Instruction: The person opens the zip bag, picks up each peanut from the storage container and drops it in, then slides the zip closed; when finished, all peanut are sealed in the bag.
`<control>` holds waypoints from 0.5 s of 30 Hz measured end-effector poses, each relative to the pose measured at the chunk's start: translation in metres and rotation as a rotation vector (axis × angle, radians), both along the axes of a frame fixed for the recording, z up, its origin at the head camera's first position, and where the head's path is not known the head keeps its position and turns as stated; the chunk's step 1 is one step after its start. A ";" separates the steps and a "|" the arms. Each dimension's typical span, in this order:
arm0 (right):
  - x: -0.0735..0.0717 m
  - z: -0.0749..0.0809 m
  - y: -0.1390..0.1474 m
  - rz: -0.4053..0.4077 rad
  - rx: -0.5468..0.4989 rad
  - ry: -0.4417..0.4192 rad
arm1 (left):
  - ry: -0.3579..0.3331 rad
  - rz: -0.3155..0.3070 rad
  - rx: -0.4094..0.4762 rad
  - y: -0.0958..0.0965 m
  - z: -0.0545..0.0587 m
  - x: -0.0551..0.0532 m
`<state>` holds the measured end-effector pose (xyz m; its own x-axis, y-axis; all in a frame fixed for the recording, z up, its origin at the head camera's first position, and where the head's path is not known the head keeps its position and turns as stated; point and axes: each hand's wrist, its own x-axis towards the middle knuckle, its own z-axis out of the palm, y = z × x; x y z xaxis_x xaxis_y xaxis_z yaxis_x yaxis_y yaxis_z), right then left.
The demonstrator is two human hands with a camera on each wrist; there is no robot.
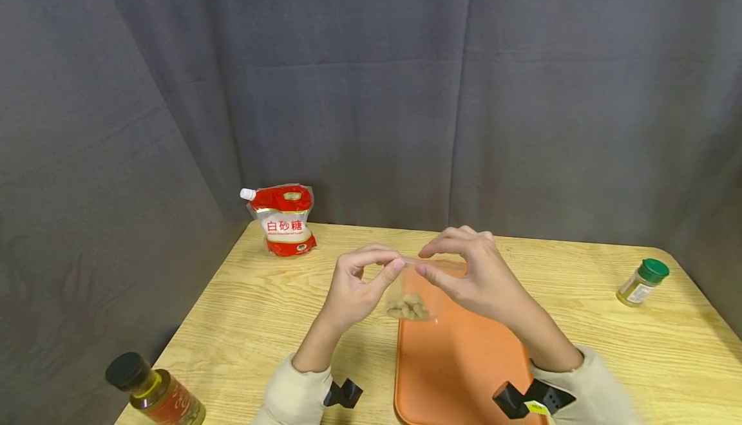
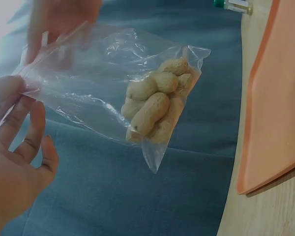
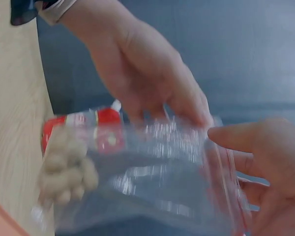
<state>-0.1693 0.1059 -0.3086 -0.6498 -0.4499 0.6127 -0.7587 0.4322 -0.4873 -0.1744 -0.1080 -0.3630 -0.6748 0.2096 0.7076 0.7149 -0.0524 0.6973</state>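
A clear zip bag [image 2: 88, 83] with several unshelled peanuts [image 2: 155, 103] at its bottom hangs in the air above the upper left part of the orange tray [image 1: 464, 367]. My left hand [image 1: 359, 286] pinches the left end of its top edge between thumb and index finger. At the same edge, farther right, is my right hand [image 1: 475, 277]. Its thumb lies on one side of the zip strip [image 3: 226, 182], with the fingers behind, partly seen through the plastic in the right wrist view. The peanuts lie bunched together, apart from both hands.
A red and white sugar pouch [image 1: 284, 222] with a white cap stands at the back left of the wooden table [image 1: 261, 309]. A green-lidded spice jar [image 1: 642, 282] is at the right. A black-capped bottle [image 1: 159, 393] stands at the front left. Grey curtains [image 1: 359, 90] hang behind.
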 end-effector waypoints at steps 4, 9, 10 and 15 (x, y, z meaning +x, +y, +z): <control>-0.001 0.004 -0.012 0.043 0.022 0.036 | -0.003 0.016 -0.016 0.003 0.001 0.001; -0.001 0.004 -0.015 0.038 0.037 0.042 | 0.007 0.040 -0.020 0.004 0.002 0.003; 0.000 0.004 -0.014 0.037 0.038 0.039 | 0.012 0.043 -0.022 0.005 0.001 0.002; 0.000 -0.001 -0.010 0.033 0.037 0.025 | 0.045 0.064 -0.016 0.004 -0.001 0.001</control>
<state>-0.1691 0.0962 -0.3097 -0.6191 -0.4931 0.6113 -0.7845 0.4243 -0.4522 -0.1734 -0.1036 -0.3636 -0.6547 0.1785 0.7345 0.7471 0.0051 0.6647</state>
